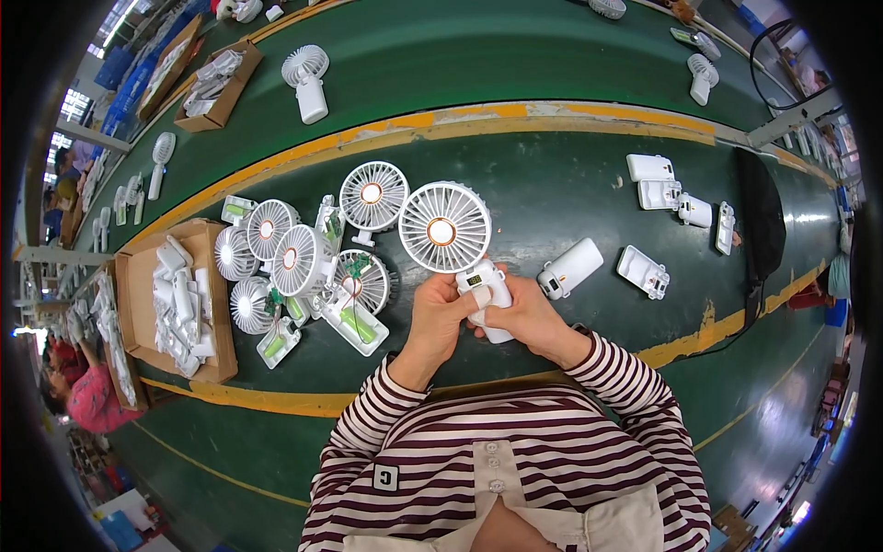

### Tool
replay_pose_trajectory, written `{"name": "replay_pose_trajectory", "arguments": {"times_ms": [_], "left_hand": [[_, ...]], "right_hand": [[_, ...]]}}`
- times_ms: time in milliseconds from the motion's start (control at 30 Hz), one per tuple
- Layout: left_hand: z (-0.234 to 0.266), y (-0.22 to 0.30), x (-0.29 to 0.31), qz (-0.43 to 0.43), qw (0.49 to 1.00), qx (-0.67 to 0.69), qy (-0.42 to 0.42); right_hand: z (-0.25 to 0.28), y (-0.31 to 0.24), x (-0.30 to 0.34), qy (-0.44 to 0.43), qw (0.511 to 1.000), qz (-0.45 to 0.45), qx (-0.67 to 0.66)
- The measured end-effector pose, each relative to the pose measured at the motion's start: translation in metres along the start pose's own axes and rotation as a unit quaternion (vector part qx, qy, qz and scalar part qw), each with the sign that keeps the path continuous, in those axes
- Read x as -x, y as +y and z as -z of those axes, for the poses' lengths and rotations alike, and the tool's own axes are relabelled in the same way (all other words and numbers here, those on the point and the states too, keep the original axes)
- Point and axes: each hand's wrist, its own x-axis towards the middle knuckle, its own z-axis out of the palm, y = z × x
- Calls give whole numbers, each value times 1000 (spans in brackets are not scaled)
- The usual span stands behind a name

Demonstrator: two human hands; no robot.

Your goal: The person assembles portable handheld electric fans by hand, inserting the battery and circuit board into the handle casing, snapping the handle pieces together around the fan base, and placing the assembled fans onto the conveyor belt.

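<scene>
A white handheld fan (445,228) is held upright before me, its round grille pointing away from my body. My left hand (438,317) wraps the left side of its handle, thumb on the front. From the right, my right hand (532,317) closes round the same handle, its thumb low on the front below a small dark display. To the left lies a pile of part-open fans (299,260) with green cells and circuit boards showing. Just right of my hands rests a white handle casing (570,268).
A cardboard box (226,317) of white parts stands at the left. Several casing pieces (642,271) lie at the right, near a black strap-like item (760,216). Beyond the yellow edge runs a green belt (395,64) carrying fans (311,97) and another box (217,87).
</scene>
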Motion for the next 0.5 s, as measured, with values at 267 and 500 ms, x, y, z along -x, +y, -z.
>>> {"name": "replay_pose_trajectory", "arguments": {"times_ms": [267, 500], "left_hand": [[-7, -7, 0, -56, 998, 1, 28], [-8, 1, -8, -10, 999, -24, 42]], "right_hand": [[-4, 8, 0, 31, 998, 10, -50], [4, 2, -8, 36, 998, -27, -38]]}}
